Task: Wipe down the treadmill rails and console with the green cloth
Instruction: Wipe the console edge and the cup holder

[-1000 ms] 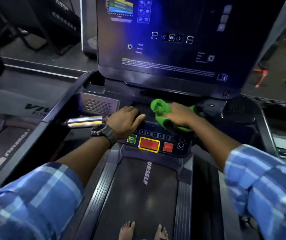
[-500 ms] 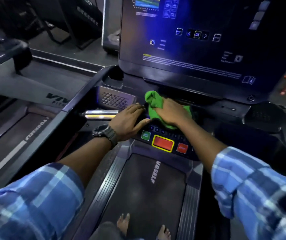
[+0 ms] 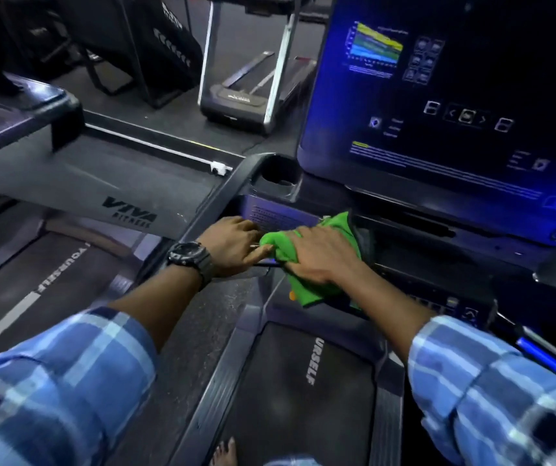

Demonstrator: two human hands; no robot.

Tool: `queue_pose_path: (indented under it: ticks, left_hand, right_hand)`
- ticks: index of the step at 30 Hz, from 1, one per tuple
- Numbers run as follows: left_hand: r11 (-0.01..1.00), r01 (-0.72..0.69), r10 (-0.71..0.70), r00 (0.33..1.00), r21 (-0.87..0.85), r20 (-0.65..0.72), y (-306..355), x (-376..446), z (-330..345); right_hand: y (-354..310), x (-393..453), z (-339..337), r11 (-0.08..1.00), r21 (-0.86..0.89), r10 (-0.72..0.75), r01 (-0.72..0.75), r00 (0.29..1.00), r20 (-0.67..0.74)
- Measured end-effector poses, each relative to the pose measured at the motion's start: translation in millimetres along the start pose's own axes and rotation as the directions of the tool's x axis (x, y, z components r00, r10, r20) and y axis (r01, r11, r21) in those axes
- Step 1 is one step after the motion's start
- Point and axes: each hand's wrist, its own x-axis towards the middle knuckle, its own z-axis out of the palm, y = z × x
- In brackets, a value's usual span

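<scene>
cloth (image 3: 306, 267) lies bunched on the console (image 3: 404, 243) ledge below the screen (image 3: 444, 105) — right hand (image 3: 320, 253) spread flat on it, pressing; left hand (image 3: 232, 243) rests beside, fingers relaxed, thumb touching the cloth.

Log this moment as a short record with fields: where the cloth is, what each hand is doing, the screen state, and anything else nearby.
cloth: green cloth bunched on the console ledge below the screen
right hand: right hand pressed on top of the cloth
left hand: left hand resting on the console beside the cloth, fingers straight, wristwatch on
screen: touchscreen lit, showing a chart and icons
nearby: cup holder at the left corner
</scene>
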Motion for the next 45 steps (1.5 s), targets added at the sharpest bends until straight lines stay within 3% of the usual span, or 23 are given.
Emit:
queue_pose_path:
  ticks: [3,8,11,14,16,17,18,20,22,23,25,27,29,30,32,34,35,38,40,42,45]
  left_hand:
    - [0.996,0.060,-0.062,0.997,0.063,0.042,-37,-15,0]
    - [0.996,0.075,-0.079,0.990,0.038,0.114,-55,-26,1]
    - [0.998,0.058,-0.055,0.993,-0.026,0.101,-68,-32,10]
    - [0.990,0.067,-0.060,0.996,-0.121,0.063,-76,-38,15]
    - [0.980,0.088,-0.089,0.996,-0.179,0.005,-74,-39,12]
    - [0.975,0.094,-0.099,0.995,-0.201,-0.016,-73,-39,10]
    - [0.971,0.105,-0.112,0.994,-0.217,-0.020,-70,-39,7]
    - [0.964,0.129,-0.134,0.991,-0.232,-0.005,-66,-38,5]
    - [0.960,0.145,-0.146,0.989,-0.239,0.010,-64,-37,6]
    - [0.958,0.160,-0.159,0.987,-0.240,0.023,-64,-36,7]
    - [0.955,0.176,-0.171,0.984,-0.236,0.044,-64,-34,11]
    - [0.959,0.164,-0.159,0.986,-0.231,0.042,-63,-32,15]
    - [0.960,0.157,-0.156,0.987,-0.233,0.023,-61,-31,13]
    - [0.958,0.173,-0.172,0.985,-0.229,0.024,-60,-30,11]
    - [0.956,0.213,-0.211,0.977,-0.203,0.028,-59,-25,5]
    - [0.959,0.229,-0.228,0.973,-0.166,0.023,-59,-17,0]
    - [0.958,0.234,-0.235,0.972,-0.166,0.014,-59,-12,-1]
    - [0.949,0.256,-0.259,0.966,-0.184,0.004,-60,3,0]
    - [0.952,0.255,-0.261,0.965,-0.167,-0.014,-63,9,5]
    - [0.954,0.257,-0.266,0.963,-0.152,-0.041,-66,12,10]
    - [0.951,0.271,-0.281,0.958,-0.149,-0.052,-69,13,13]
  right_hand:
    - [-35,25,15,1.000,0.006,0.019,-0.020,0.996,0.082]
    - [-82,55,27,0.995,-0.087,-0.054,0.054,0.998,-0.007]
    - [-106,63,42,0.985,-0.171,-0.041,0.007,0.979,-0.200]
    - [-104,58,70,0.957,-0.287,-0.165,0.036,0.883,-0.439]
    - [-85,42,79,0.922,-0.371,-0.289,0.109,0.831,-0.475]
    - [-77,31,75,0.906,-0.410,-0.298,0.103,0.843,-0.448]
    - [-70,24,66,0.907,-0.414,-0.250,0.078,0.890,-0.381]
    - [-63,30,40,0.965,-0.263,-0.031,-0.005,0.991,-0.131]
    - [-57,57,9,0.995,-0.002,0.094,-0.096,0.974,0.206]
    - [-54,73,-3,0.982,0.131,0.073,-0.134,0.917,0.391]
    - [-49,98,-13,0.873,0.363,-0.023,-0.326,0.716,0.698]
    - [-47,108,-10,0.727,0.423,-0.091,-0.540,0.536,0.840]
    - [-48,110,-7,0.708,0.409,-0.108,-0.576,0.483,0.869]
    - [-52,112,-7,0.738,0.416,-0.091,-0.531,0.533,0.841]
    - [-66,109,-5,0.876,0.322,0.045,-0.358,0.726,0.686]
    - [-88,90,10,0.977,0.076,0.169,-0.200,0.939,0.301]
    - [-101,77,20,0.988,-0.033,0.151,-0.148,0.981,0.120]
    - [-108,44,40,0.985,-0.175,-0.035,0.001,0.981,-0.192]
    - [-82,36,41,0.969,-0.201,-0.192,0.143,0.950,-0.247]
    - [-53,30,34,0.945,-0.210,-0.286,0.253,0.946,-0.150]
    - [-26,30,13,0.942,-0.136,-0.297,0.306,0.951,0.082]
